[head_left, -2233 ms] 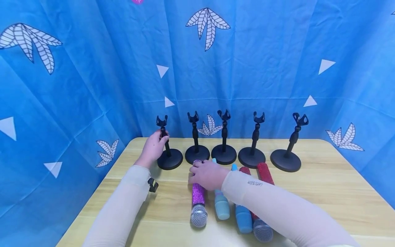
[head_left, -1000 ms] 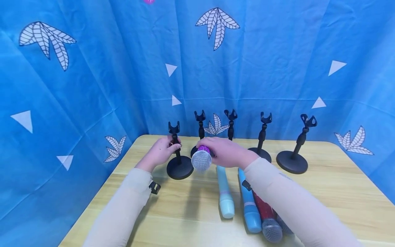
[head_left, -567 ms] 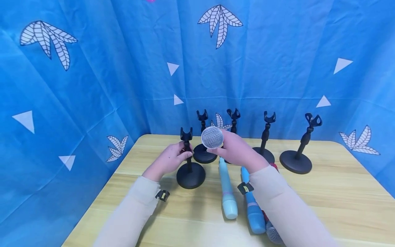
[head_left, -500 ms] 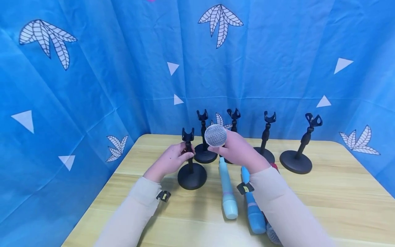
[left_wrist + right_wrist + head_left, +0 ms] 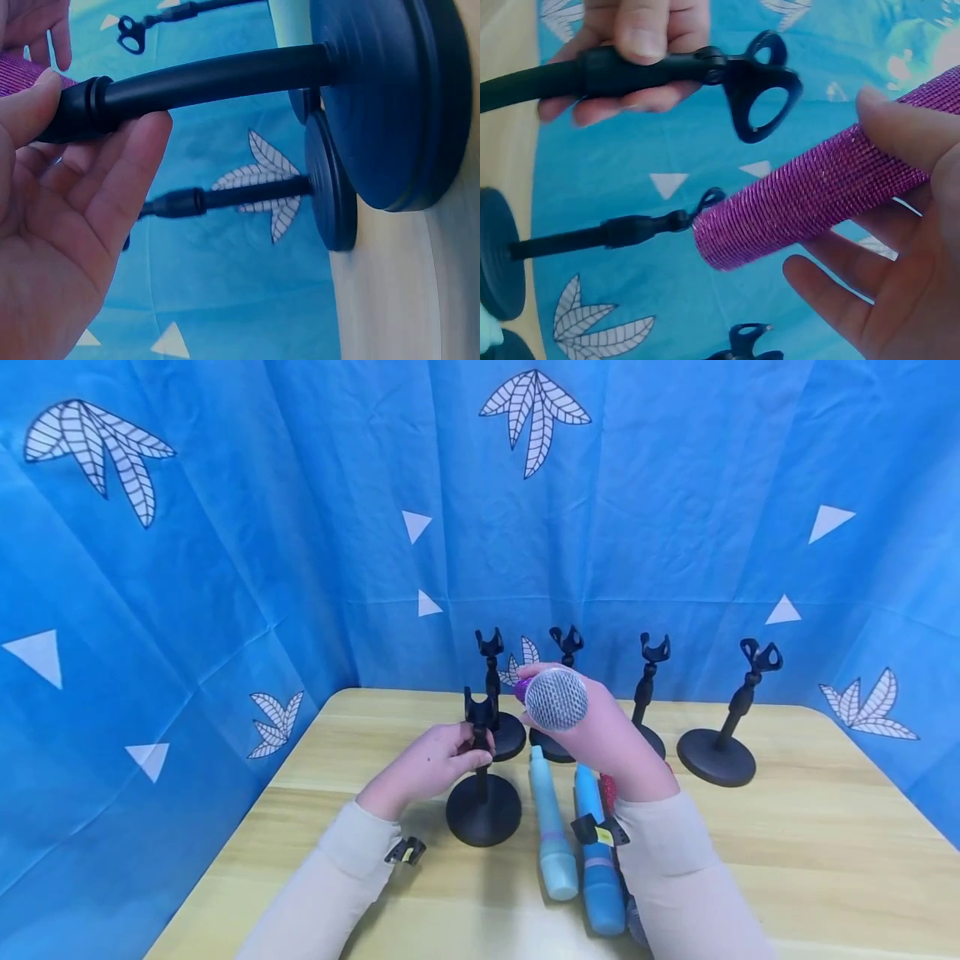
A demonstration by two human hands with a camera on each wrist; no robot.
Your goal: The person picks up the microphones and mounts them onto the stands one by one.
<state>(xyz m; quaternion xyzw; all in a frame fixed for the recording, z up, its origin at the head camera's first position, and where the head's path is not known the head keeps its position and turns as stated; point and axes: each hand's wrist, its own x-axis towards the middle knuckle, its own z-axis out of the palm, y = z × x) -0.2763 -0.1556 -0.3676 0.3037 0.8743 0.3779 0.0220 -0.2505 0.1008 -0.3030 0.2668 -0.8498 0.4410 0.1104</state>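
My left hand grips the post of a black desktop microphone stand, thumb on the near side and fingers behind. The stand is upright, with its forked clip at the top. Whether its round base touches the table cannot be made out. My right hand holds a purple glittery microphone by the handle, above the table and right of that clip. Its silver mesh head faces the head camera. In the right wrist view the handle's bare end points toward the stands, apart from the clip.
Behind stand several more black microphone stands, the rightmost set apart. A pale turquoise microphone and a blue microphone lie on the wooden table. Red glitter shows partly hidden by the right arm. A blue curtain surrounds the table.
The right hand has lifted the purple microphone off the table and turned its mesh head toward me. The left hand has brought the leftmost stand nearer and rightward, out of the row.
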